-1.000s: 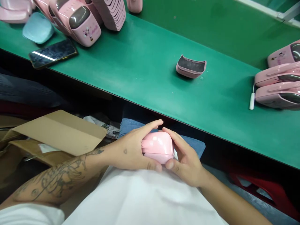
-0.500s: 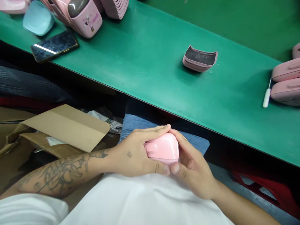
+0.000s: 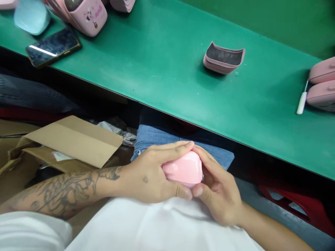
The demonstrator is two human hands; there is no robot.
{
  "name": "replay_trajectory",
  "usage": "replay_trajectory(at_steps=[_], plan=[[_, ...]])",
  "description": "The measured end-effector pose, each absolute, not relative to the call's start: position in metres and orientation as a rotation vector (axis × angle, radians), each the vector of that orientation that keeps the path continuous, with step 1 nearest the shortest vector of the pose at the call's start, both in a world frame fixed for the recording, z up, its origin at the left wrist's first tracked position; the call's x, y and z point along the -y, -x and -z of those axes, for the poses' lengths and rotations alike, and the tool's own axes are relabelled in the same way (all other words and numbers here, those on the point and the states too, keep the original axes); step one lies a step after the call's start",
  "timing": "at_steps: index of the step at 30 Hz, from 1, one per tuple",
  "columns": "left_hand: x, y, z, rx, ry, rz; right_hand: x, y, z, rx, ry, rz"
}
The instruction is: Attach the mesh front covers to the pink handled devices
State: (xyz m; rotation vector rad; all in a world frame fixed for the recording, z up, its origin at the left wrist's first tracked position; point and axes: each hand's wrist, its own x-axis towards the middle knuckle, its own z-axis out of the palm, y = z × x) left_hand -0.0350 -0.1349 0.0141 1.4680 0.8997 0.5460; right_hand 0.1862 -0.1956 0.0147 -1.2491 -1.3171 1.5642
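Observation:
A small pink plastic casing (image 3: 184, 170) rests in my lap, below the edge of the green table (image 3: 167, 76). My left hand (image 3: 151, 174) wraps round its left side, fingers over the top and thumb beneath. My right hand (image 3: 217, 190) grips its right side, and the two thumbs nearly meet at the front. Both hands press inward on the casing. Its underside is hidden by my fingers.
On the table lie a stack of curved pink-rimmed dark panels (image 3: 223, 59), a phone (image 3: 52, 47), a pale blue casing (image 3: 31, 17), pink units (image 3: 86, 14) at the back left and more pink units (image 3: 323, 83) with a white swab (image 3: 302, 101) at the right. An open cardboard box (image 3: 70, 143) sits at the lower left.
My fingers have closed tighter over the pink casing, and both hands with it have shifted slightly right in the view. The view has dipped, so the table items sit higher.

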Motion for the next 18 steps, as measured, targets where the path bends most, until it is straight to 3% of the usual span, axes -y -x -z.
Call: replay_trajectory(at_steps=[11,18], plan=[[0.091,0.026,-0.018,-0.877,-1.727,-0.097,0.187,-0.202,0.011,0.917,1.227,-1.764],[0.098,0.007,-0.025,-0.937,-1.826,-0.105,0.181,-0.19,0.01,1.082,1.461,-1.323]])
